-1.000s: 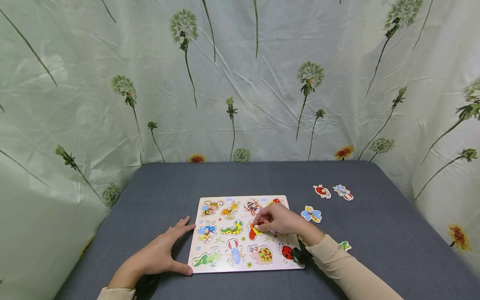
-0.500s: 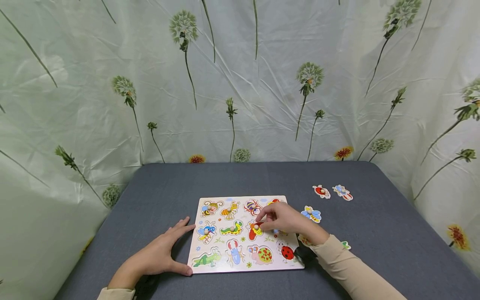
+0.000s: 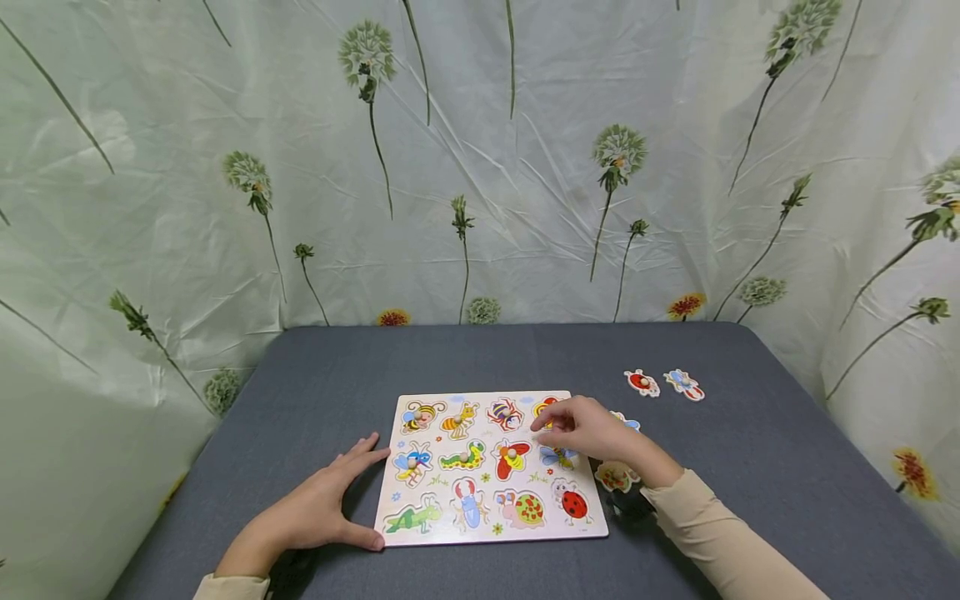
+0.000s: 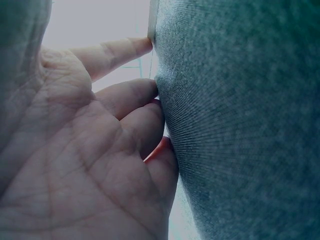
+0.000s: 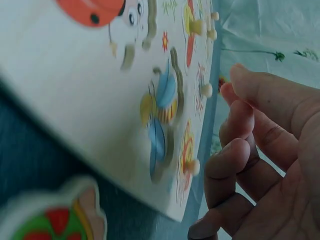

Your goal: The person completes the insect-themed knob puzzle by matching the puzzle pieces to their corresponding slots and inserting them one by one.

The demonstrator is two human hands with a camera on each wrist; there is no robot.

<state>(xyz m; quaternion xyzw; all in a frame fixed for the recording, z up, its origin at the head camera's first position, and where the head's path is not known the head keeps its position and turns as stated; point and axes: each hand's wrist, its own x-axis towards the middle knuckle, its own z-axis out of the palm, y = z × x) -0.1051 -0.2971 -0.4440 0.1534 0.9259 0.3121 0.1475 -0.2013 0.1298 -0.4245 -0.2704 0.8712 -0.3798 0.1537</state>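
A wooden insect peg puzzle board (image 3: 551, 529) lies flat on the table. My left hand (image 3: 318, 508) rests at its left edge, thumb at the near corner and fingers spread; its fingertips (image 4: 145, 45) meet the board's side in the left wrist view. Over the board's right part hovers my right hand (image 3: 592, 433), fingers loosely bent and holding nothing. A red and yellow winged insect piece (image 3: 512, 460) sits in the middle row, its knob up. Knobbed caterpillar (image 3: 463, 457) and spider (image 3: 505, 414) pieces are also in place. A blue-winged bee recess (image 5: 162, 115) shows no knob.
Right of the board lie a snail piece (image 3: 617, 477), a ladybug piece (image 3: 642, 383) and a stag beetle piece (image 3: 684, 385). A blue-winged piece (image 3: 628, 422) is partly hidden behind my right hand. The dark grey table (image 3: 337, 358) ends at a flowered curtain (image 3: 540, 208).
My right hand has let go of the red and yellow insect piece and moved right, away from it. The snail piece has come into view; a green piece is now hidden by the sleeve. Left hand unchanged.
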